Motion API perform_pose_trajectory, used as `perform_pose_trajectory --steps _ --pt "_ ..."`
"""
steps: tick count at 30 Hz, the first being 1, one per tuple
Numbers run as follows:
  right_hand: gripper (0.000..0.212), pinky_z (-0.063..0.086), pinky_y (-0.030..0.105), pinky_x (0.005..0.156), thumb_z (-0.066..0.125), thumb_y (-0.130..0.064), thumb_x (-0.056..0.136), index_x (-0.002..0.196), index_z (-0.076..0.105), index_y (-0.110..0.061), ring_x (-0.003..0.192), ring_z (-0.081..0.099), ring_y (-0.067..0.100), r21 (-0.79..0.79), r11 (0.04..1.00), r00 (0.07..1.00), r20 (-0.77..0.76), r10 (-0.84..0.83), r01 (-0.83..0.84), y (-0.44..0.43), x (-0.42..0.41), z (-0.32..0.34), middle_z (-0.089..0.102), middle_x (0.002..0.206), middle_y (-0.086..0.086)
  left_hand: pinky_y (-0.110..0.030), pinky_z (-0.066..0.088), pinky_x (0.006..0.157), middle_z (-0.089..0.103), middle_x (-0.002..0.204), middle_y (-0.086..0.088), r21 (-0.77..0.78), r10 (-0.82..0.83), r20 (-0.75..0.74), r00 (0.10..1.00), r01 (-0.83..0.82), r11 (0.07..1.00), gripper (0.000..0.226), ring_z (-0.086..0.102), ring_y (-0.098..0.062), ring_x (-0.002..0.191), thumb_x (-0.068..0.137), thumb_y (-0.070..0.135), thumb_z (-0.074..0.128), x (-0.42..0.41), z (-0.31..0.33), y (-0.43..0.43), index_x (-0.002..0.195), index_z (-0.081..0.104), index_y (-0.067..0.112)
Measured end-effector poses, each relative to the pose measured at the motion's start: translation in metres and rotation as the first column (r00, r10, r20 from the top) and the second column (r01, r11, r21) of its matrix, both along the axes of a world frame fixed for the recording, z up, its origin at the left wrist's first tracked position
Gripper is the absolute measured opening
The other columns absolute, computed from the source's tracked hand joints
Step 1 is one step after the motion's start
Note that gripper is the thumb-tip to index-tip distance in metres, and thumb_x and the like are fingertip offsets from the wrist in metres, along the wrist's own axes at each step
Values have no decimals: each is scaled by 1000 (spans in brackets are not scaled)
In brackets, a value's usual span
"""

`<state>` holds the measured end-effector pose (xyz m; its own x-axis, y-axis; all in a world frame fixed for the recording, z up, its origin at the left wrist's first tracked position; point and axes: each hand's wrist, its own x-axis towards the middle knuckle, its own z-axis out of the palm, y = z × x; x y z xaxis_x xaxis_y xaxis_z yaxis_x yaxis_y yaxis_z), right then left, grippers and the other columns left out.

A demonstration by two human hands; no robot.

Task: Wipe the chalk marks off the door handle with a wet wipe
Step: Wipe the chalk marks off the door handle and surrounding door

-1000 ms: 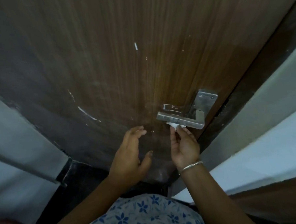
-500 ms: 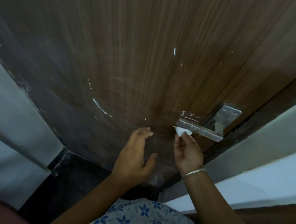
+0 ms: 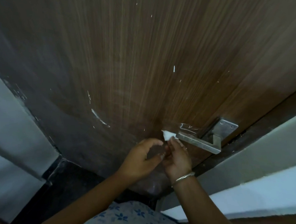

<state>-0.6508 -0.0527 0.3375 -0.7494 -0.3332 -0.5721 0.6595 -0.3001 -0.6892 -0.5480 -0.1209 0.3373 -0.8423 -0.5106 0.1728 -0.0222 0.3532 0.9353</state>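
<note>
A steel lever door handle on a square plate sits at the right of the brown wooden door. Faint white chalk strokes show on the handle's top face. My right hand pinches a small white wet wipe between its fingertips at the handle's free left end. My left hand hovers just left of it, fingers loosely curved and holding nothing, its fingertips near the wipe.
White scratches mark the door to the left of the handle. A dark door frame and a pale wall ledge run along the right. Another pale wall stands at the left.
The wipe has slid from under the handle's middle to its free left end. My left hand has come closer to my right hand. The view has shifted, putting the handle further right.
</note>
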Motion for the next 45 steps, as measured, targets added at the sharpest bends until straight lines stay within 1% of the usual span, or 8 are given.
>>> perform_pose_trajectory --steps 4,7,9,12,24,34,39,45 --pt "24 54 35 74 62 -12 88 109 63 -2 89 65 27 19 999 999 -16 39 -39 -6 3 4 67 100 17 -22 45 95 64 113 5 176 -95 -23 995 97 980 35 58 -3 107 87 6 59 -16 9 -5 109 56 33" --pt "17 57 26 58 62 -17 87 99 69 -7 76 71 19 -28 998 998 -46 53 -54 -11 3 10 73 90 12 -23 50 88 67 106 5 289 -43 -48 998 55 956 28 63 -5 100 89 5 56 -25 16 -10 105 61 28" --pt "20 57 25 63 59 -17 88 103 67 -8 78 70 16 -105 993 997 -59 52 -58 -14 5 13 72 92 10 -24 52 84 69 103 0 359 -5 -61 998 26 933 24 65 -9 97 89 4 55 -30 22 -14 104 65 20" --pt "38 46 30 82 57 -16 81 118 58 -6 96 60 23 -243 968 998 -26 58 -62 -15 9 14 63 109 15 -22 52 82 70 101 -6 377 29 -51 998 -8 926 23 65 -10 95 87 -1 56 -34 27 -18 103 65 13" --pt "53 42 33 81 49 -5 81 134 45 -4 102 56 26 -396 898 978 -158 135 -189 7 0 13 55 128 18 -25 53 84 68 106 -11 460 -116 -110 987 154 874 33 66 -12 96 87 -9 52 -46 45 -19 108 63 14" --pt "31 46 22 55 59 -9 77 107 64 -12 68 62 10 -298 951 996 -38 77 -85 17 1 -1 70 86 3 -11 47 80 65 106 -4 491 -192 -18 981 176 853 27 62 7 89 90 -5 48 -53 30 -18 105 62 11" --pt "35 41 21 59 54 -7 90 124 55 -1 74 56 12 -155 988 995 96 1 13 13 2 1 61 97 9 -14 48 84 67 101 4 487 -189 58 980 138 863 28 63 -2 93 90 1 51 -54 17 -14 97 64 25" --pt "12 44 16 50 55 -2 87 92 64 -7 58 59 6 -171 983 986 162 -44 72 11 -3 14 67 73 3 -19 47 88 68 102 -1 518 -184 35 982 139 844 27 63 -5 94 92 3 48 -55 28 -12 96 66 22"
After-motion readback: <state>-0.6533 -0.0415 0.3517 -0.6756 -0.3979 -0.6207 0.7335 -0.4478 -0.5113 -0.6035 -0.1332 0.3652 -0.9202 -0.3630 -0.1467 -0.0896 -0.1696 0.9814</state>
